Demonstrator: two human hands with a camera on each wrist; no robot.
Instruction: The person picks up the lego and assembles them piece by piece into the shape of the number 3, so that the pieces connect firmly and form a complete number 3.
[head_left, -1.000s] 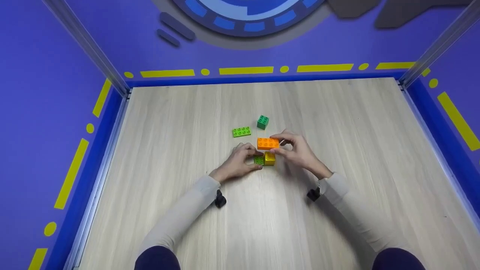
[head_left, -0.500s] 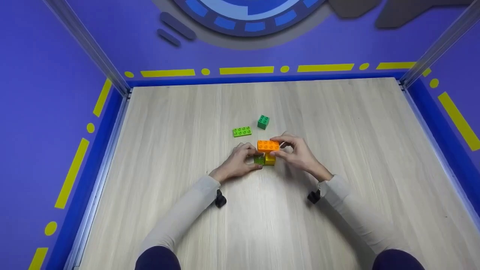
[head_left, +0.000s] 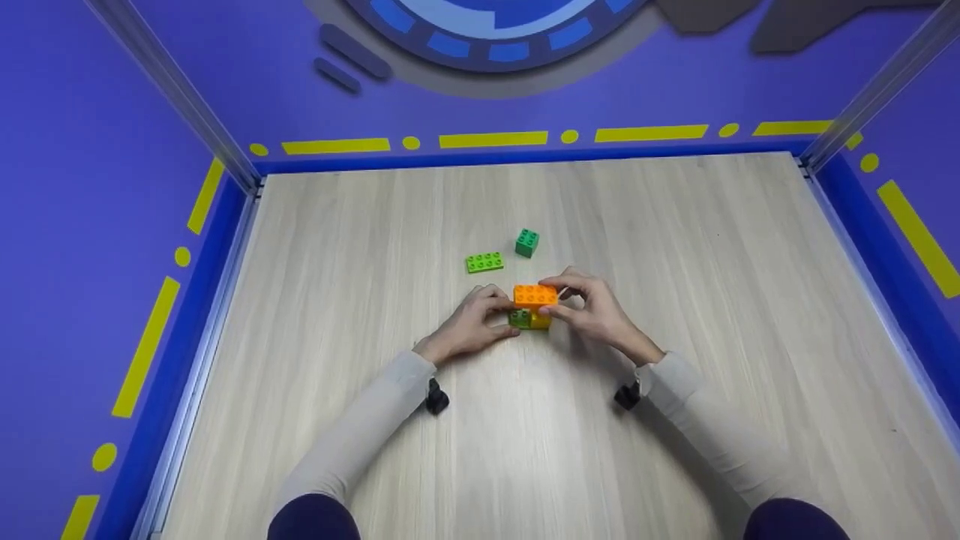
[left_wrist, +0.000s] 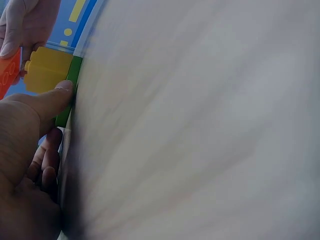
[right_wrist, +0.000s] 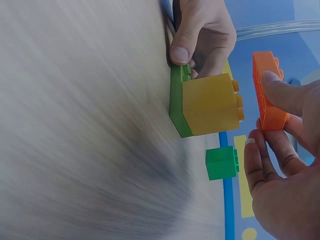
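Observation:
My right hand point(head_left: 596, 311) pinches an orange toy brick point(head_left: 535, 295) by its right end. In the right wrist view the orange brick point(right_wrist: 267, 90) is held a small gap above the studs of a yellow brick point(right_wrist: 210, 105). That yellow brick sits on one end of a flat green brick point(right_wrist: 177, 100), which lies on the table. My left hand point(head_left: 474, 321) grips the other end of the flat green brick point(head_left: 519, 318) between thumb and fingers. From the head camera the orange brick covers much of the yellow one point(head_left: 540, 321).
Behind the hands, a flat lime-green brick point(head_left: 484, 262) and a taller dark green brick point(head_left: 527, 242) lie on the wooden table point(head_left: 360, 247). Blue panels point(head_left: 495, 112) with yellow markings stand at the back and both sides.
My right hand has brought the orange brick slightly nearer to me, so that it now covers more of the yellow brick. The left hand has hardly moved.

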